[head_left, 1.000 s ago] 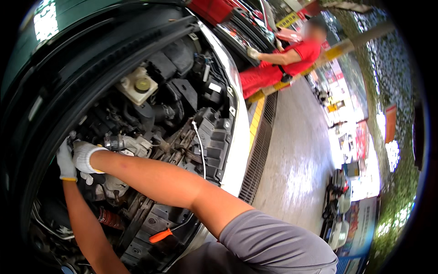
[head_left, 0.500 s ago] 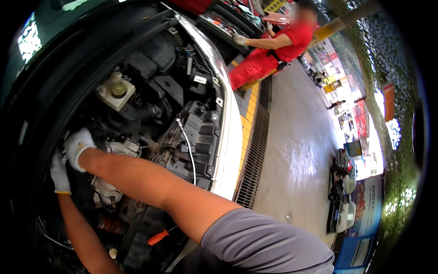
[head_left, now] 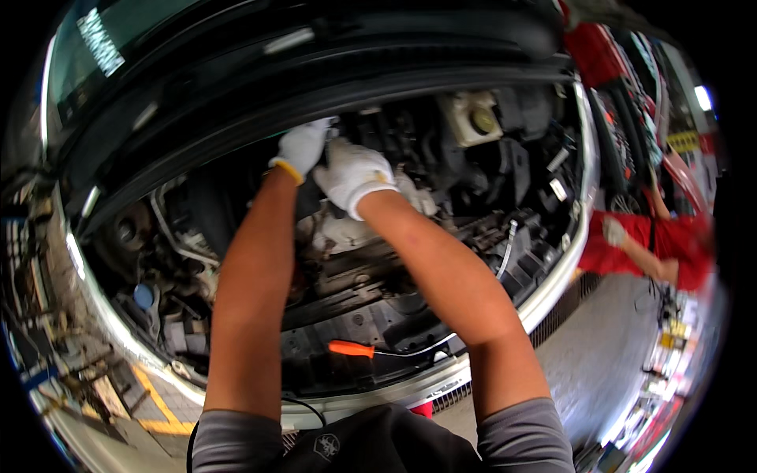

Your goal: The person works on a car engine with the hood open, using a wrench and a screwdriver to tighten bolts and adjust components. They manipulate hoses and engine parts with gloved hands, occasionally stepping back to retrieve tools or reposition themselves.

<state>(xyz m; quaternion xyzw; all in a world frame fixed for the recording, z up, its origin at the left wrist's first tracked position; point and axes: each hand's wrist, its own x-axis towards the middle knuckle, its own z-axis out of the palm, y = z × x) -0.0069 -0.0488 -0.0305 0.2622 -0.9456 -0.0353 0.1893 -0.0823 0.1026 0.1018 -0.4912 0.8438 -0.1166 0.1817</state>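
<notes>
Two gloved hands are meeting at the rear of an open engine bay (head_left: 386,319), upper centre of the frame. The left hand (head_left: 303,148) is pointing up toward a black ledge (head_left: 426,88); the right hand (head_left: 355,175) is sitting just beside it, above the pale metal engine (head_left: 341,232). The fingers are pointing into a dark gap, and blur is hiding their tips, so whether either hand is gripping anything cannot be told. The part being handled is lying at those tips, too obscured to identify. The step in hand appears to be close two-handed work; the next move would seem to call for careful feel in a tight space. An orange-handled tool (head_left: 352,348) is lying lower centre, while a pale reservoir (head_left: 461,126) is standing upper right.
</notes>
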